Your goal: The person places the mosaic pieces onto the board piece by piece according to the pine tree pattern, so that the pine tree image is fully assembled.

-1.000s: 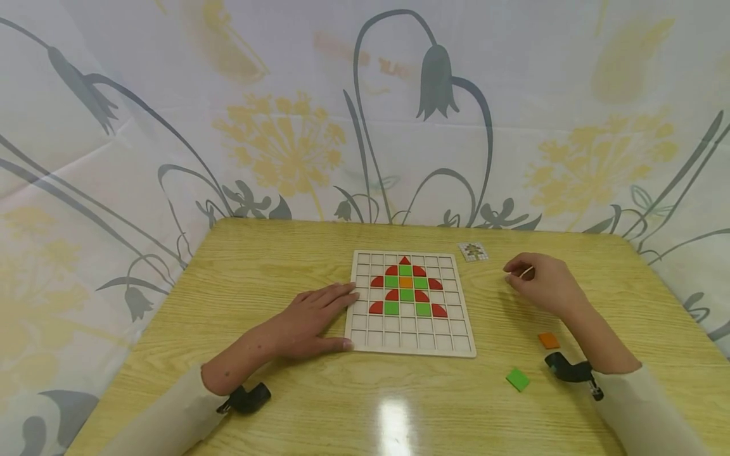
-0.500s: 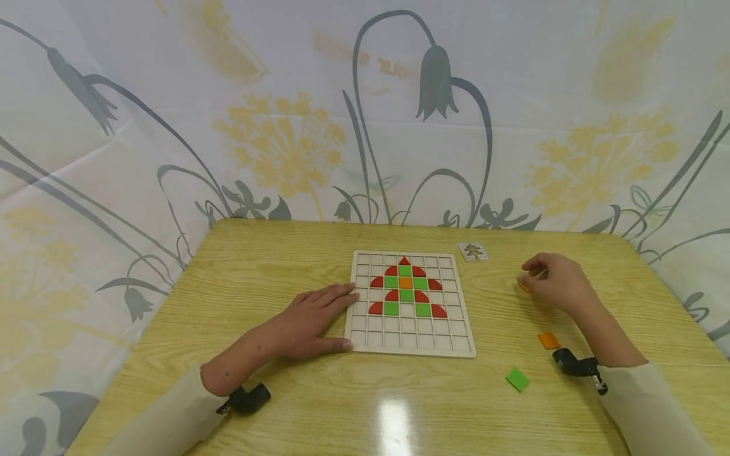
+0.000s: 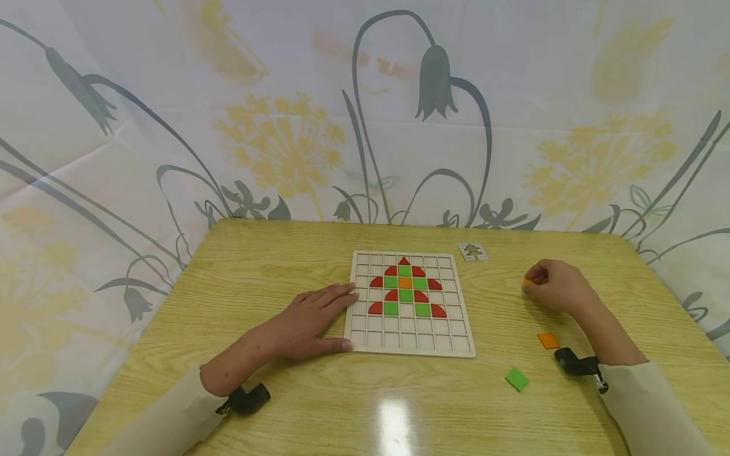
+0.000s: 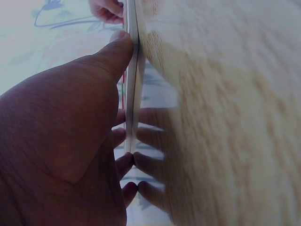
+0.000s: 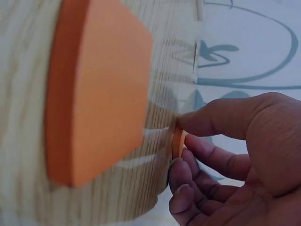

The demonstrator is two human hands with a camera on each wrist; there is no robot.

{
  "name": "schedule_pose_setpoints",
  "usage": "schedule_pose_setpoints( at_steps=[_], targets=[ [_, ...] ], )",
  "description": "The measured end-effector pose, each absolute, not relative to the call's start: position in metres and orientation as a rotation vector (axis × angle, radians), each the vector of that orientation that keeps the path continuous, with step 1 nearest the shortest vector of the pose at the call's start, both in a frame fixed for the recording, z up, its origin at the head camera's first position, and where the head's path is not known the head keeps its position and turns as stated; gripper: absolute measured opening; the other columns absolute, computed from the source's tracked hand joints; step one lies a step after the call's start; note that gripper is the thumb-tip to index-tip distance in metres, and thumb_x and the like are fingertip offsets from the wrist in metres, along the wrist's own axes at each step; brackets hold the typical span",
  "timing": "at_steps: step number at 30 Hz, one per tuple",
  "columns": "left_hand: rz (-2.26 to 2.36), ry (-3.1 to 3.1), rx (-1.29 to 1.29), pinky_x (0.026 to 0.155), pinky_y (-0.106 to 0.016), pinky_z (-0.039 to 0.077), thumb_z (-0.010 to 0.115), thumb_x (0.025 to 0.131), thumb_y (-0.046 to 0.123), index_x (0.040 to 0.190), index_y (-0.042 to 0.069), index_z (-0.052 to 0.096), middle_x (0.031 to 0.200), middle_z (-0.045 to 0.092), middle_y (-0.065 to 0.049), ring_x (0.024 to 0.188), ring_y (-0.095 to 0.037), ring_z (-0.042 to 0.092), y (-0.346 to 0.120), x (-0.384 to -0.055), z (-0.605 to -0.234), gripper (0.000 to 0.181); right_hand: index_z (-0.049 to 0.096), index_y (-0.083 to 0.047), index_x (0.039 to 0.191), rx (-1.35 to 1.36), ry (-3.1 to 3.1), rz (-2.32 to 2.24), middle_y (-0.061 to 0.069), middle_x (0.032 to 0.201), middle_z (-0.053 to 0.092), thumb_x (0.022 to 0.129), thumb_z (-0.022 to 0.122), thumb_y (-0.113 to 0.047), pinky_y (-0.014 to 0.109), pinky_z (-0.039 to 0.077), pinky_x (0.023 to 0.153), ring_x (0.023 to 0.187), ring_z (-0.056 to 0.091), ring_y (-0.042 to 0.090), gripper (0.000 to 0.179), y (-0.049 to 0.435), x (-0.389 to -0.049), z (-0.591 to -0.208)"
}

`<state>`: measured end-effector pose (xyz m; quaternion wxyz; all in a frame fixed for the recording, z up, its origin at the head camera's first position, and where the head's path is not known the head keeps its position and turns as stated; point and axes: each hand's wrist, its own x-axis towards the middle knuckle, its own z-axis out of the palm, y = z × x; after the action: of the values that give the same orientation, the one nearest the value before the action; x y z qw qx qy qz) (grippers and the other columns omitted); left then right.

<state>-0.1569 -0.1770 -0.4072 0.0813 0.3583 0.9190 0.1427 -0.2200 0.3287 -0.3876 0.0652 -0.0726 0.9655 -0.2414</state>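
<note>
A pale wooden grid board [image 3: 376,339] carries red, green and orange tiles set in a tree shape. My left hand [image 3: 310,320] rests at the board's left edge, fingers extended, its thumb touching near the front corner. To the right of the board, my right hand [image 3: 556,286] pinches a small orange tile [image 5: 178,141] between thumb and fingers, close to the table top. A second orange tile [image 3: 549,341] lies nearer the right wrist and looms large in the right wrist view. Left of it and closer to the front is a green square tile [image 3: 517,379].
A small card [image 3: 473,252] with a printed tree pattern lies beyond the board's far right corner. The wooden table [image 3: 274,253] ends at a flower-patterned cloth [image 3: 285,76] behind. Each wrist wears a black camera mount [image 3: 578,364].
My right hand has shifted right, away from the board, and now pinches an orange tile from the table. The left hand, board and loose tiles stay put.
</note>
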Motion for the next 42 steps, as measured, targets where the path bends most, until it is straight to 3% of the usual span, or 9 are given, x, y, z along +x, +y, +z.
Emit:
schedule_pose_setpoints(
  at_steps=[13, 23, 42],
  targets=[
    [0.421, 2.749, 1.070, 0.120, -0.064, 0.028, 0.061, 0.103, 0.060, 0.170, 0.017, 0.027, 0.177, 0.019, -0.005, 0.162, -0.031, 0.021, -0.177, -0.157, -0.408, 0.087, 0.061, 0.010, 0.113, -0.193, 2.881, -0.752, 0.024, 0.106, 0.066, 0.096, 0.074, -0.017, 0.050, 0.053, 0.082, 0.095, 0.064, 0.038, 0.034, 0.332, -0.222, -0.389],
    [0.417, 2.742, 1.067, 0.121, -0.064, 0.027, 0.061, 0.103, 0.060, 0.170, 0.017, 0.026, 0.178, 0.018, -0.005, 0.162, -0.031, 0.020, -0.177, -0.157, -0.409, 0.087, 0.067, 0.002, 0.106, -0.276, 2.938, -0.783, 0.015, 0.100, 0.070, 0.098, 0.069, -0.009, 0.042, 0.051, 0.077, 0.091, 0.064, 0.028, 0.015, 0.326, -0.223, -0.389],
    [0.427, 2.743, 1.069, 0.120, -0.065, 0.028, 0.062, 0.103, 0.059, 0.170, 0.016, 0.028, 0.177, 0.020, -0.006, 0.162, -0.032, 0.022, -0.177, -0.157, -0.407, 0.086, 0.066, 0.002, 0.109, -0.393, 2.894, -0.961, 0.014, 0.103, 0.070, 0.102, 0.070, -0.009, 0.034, 0.054, 0.076, 0.092, 0.068, 0.027, 0.014, 0.274, -0.206, -0.366]
  ],
)
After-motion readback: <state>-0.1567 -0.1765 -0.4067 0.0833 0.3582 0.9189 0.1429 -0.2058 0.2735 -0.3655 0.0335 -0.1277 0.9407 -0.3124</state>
